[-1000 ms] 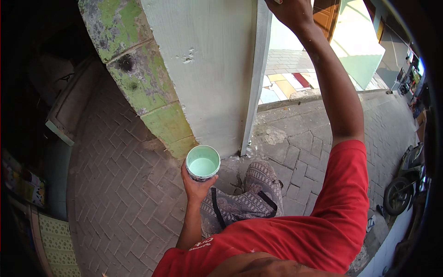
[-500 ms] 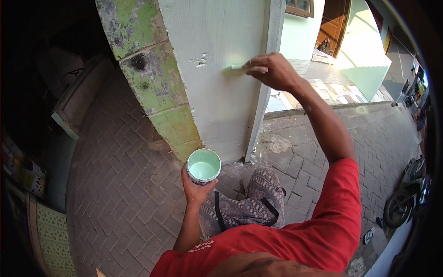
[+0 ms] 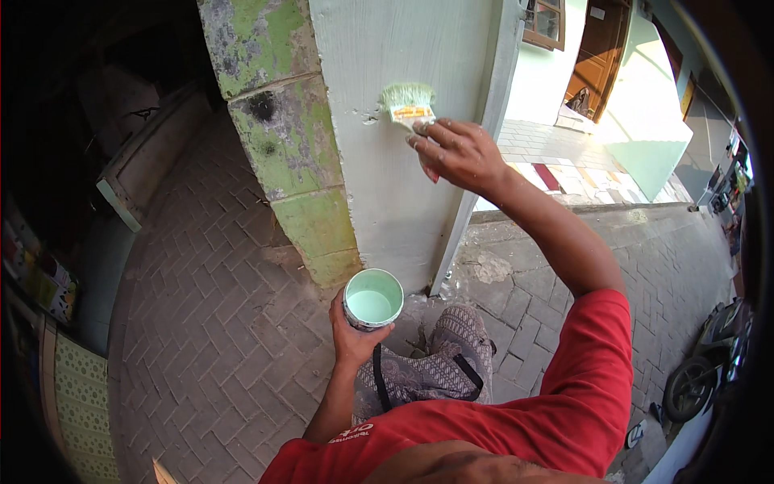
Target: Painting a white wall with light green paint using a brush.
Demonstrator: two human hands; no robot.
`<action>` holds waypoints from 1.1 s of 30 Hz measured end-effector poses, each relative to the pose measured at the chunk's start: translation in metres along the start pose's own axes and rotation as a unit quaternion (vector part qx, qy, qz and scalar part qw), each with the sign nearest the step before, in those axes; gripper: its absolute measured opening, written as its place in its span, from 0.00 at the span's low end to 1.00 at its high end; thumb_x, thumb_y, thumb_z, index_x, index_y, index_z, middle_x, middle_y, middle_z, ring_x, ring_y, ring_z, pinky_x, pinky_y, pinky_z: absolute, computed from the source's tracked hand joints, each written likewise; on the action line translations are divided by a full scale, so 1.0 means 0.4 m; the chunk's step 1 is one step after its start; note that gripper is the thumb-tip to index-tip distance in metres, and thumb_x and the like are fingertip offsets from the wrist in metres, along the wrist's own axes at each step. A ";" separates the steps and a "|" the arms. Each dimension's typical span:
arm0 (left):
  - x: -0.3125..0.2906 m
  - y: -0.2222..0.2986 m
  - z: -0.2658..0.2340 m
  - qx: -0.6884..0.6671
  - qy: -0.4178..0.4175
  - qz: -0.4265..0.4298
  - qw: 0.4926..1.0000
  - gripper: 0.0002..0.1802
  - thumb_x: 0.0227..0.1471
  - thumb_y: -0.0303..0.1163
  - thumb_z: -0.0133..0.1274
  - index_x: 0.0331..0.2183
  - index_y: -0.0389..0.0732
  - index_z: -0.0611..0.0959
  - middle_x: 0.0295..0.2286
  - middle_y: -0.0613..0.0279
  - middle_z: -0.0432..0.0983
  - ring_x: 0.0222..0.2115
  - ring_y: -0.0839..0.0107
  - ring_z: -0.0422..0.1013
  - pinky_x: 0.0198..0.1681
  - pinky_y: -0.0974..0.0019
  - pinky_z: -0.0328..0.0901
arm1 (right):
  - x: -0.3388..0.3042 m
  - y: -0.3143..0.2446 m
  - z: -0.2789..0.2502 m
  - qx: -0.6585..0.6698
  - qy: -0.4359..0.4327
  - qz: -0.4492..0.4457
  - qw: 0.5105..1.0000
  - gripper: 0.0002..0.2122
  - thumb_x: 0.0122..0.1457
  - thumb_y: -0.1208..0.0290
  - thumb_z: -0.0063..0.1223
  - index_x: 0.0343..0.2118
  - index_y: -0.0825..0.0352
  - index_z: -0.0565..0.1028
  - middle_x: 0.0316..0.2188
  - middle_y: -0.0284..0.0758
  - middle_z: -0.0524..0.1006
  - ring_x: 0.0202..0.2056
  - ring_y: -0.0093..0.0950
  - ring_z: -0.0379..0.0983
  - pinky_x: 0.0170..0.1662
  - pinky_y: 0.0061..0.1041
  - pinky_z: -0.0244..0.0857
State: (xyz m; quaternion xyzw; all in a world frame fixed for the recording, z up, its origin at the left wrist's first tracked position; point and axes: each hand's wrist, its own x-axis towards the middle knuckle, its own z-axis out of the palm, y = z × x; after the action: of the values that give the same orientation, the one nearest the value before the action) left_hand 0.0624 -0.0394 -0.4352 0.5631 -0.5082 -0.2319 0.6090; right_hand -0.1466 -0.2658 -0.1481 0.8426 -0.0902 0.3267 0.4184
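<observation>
My right hand (image 3: pixel 459 155) grips a flat paintbrush (image 3: pixel 412 113) by its handle. The brush's wide bristles, coated in pale green paint, point upward against the whitish wall panel (image 3: pixel 403 189), just right of a small chipped patch. My left hand (image 3: pixel 353 339) is wrapped round a round tub (image 3: pixel 374 297) of pale mint-green paint, held below the brush near the foot of the panel. The paint surface shows inside it, and the tub's rim faces up.
A column of worn green blocks (image 3: pixel 282 137) borders the panel on the left. Grey herringbone paving (image 3: pixel 218 323) covers the ground. A parked motorbike (image 3: pixel 695 375) stands at the right, with a sandal (image 3: pixel 635 434) near it. Beyond the panel are a tiled porch and a brown door (image 3: pixel 598 60).
The brush has turned from lying sideways to bristles up, showing its flat face. My right hand sits slightly lower in view. My left hand still holds the tub; the whole view has shifted a little.
</observation>
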 end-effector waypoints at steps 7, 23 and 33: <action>-0.004 -0.013 -0.023 0.006 0.010 -0.012 1.000 0.62 0.28 0.35 0.80 0.63 0.37 0.65 0.56 0.44 0.68 0.59 0.48 0.63 0.64 0.47 0.59 | 0.133 0.072 -0.077 0.237 -0.125 0.138 0.954 0.10 0.64 0.65 0.56 0.38 0.63 0.85 0.39 0.39 0.85 0.36 0.40 0.83 0.41 0.37 0.76; -0.006 0.007 -0.026 0.019 0.013 -0.005 1.000 0.62 0.28 0.35 0.80 0.63 0.37 0.65 0.57 0.47 0.67 0.59 0.48 0.62 0.64 0.47 0.57 | 0.204 0.046 0.021 -0.037 0.042 -0.040 0.998 0.13 0.48 0.61 0.67 0.34 0.60 0.78 0.33 0.33 0.80 0.34 0.31 0.82 0.36 0.31 0.77; -0.005 0.020 -0.052 0.064 0.028 -0.001 0.998 0.62 0.27 0.35 0.81 0.63 0.37 0.65 0.57 0.46 0.66 0.60 0.48 0.62 0.65 0.46 0.57 | 0.371 0.192 -0.071 0.163 0.026 0.078 0.983 0.09 0.61 0.66 0.65 0.42 0.61 0.85 0.32 0.36 0.85 0.32 0.34 0.84 0.38 0.35 0.78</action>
State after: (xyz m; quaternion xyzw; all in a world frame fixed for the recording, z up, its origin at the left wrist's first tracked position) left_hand 0.0778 -0.0262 -0.4255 0.6078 -0.5041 -0.1834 0.5856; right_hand -0.0785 -0.2746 0.0070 0.8810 -0.0908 0.3906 0.2511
